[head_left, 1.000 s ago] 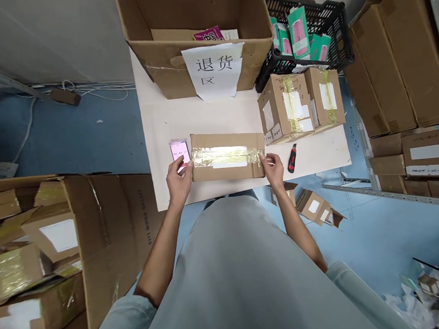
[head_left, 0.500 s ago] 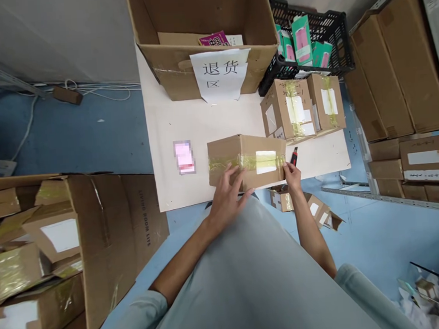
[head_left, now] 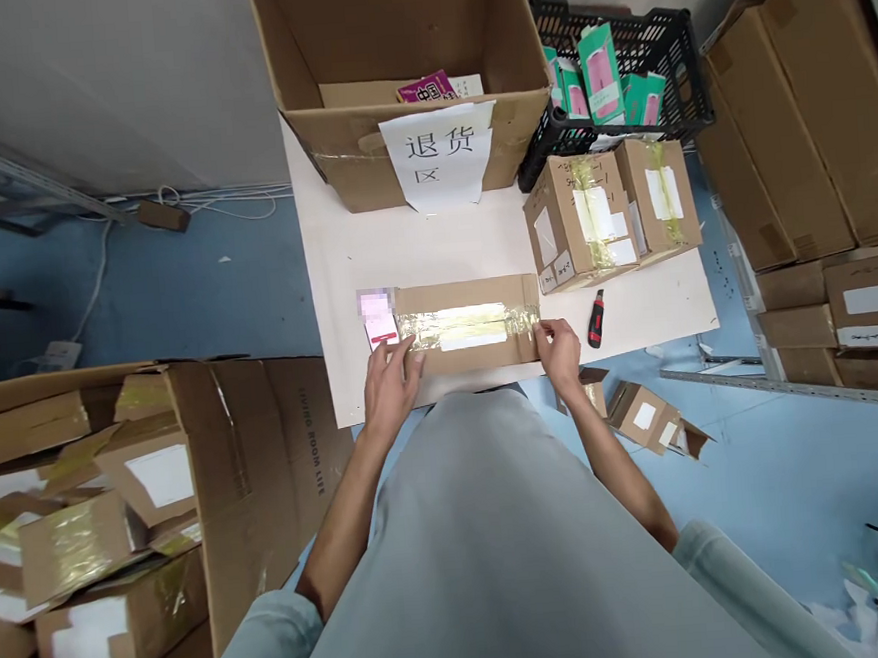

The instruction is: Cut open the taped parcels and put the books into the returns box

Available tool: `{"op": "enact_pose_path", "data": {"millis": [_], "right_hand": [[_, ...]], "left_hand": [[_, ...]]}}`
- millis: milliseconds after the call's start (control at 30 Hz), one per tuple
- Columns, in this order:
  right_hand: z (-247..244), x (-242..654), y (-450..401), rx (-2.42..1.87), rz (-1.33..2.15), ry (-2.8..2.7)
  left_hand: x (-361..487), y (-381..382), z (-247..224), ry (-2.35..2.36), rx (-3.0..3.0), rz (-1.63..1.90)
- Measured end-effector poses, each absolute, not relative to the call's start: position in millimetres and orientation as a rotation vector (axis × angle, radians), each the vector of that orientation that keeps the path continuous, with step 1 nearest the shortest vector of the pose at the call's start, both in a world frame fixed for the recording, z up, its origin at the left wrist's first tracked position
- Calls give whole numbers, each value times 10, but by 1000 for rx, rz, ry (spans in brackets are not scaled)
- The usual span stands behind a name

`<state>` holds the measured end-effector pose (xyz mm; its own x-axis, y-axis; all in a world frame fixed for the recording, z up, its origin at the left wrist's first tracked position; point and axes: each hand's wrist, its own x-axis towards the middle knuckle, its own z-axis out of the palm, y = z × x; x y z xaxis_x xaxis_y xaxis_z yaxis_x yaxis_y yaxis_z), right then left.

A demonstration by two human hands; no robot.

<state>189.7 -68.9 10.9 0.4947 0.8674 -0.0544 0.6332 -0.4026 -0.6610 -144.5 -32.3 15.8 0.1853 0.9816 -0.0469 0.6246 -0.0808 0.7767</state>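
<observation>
A brown carton with yellowish tape and a white label lies at the front of the white table. My left hand is at its left end, fingers apart, the tips touching the cardboard and tape. At the right end, my right hand pinches the carton's edge between thumb and fingers. Close to the left end is a pink and white item, partly blurred out. A red and black cutter rests on the table to the right of my right hand.
An open box with a paper sign stands at the back. Right of it are a black crate and two taped cartons. A large box of parcels is at left. Cartons lie on the floor; others are shelved at right.
The carton has turned so its long taped face points up, and it sits slightly left. My left hand has moved left to its end. The cutter now shows fully.
</observation>
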Motion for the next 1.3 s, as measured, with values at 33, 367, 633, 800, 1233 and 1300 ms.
{"op": "enact_pose_path", "data": {"millis": [33,367,633,800,1233,1300], "right_hand": [[180,1774,-669,-2159,503,-1282],[870,547,-339,-1902,380,-1759],[442,1250,-266,-1973,423,-1489],[148,1926,-430,-2080,732,-1107],[177,1905,-973,-2082,715,-1136],[209,1951,-841,-2095,706,-1193]], "left_hand": [[-1539,-299,101,1535,1768,657],[-2307,73,-93,1815,1555,669],[-2064,186,-122,1707,1483,706],[-1640,7,-17,1750,1405,713],[-1599,-543,2,1757,1047,878],[-1543,-464,49,1809,1062,894]]}}
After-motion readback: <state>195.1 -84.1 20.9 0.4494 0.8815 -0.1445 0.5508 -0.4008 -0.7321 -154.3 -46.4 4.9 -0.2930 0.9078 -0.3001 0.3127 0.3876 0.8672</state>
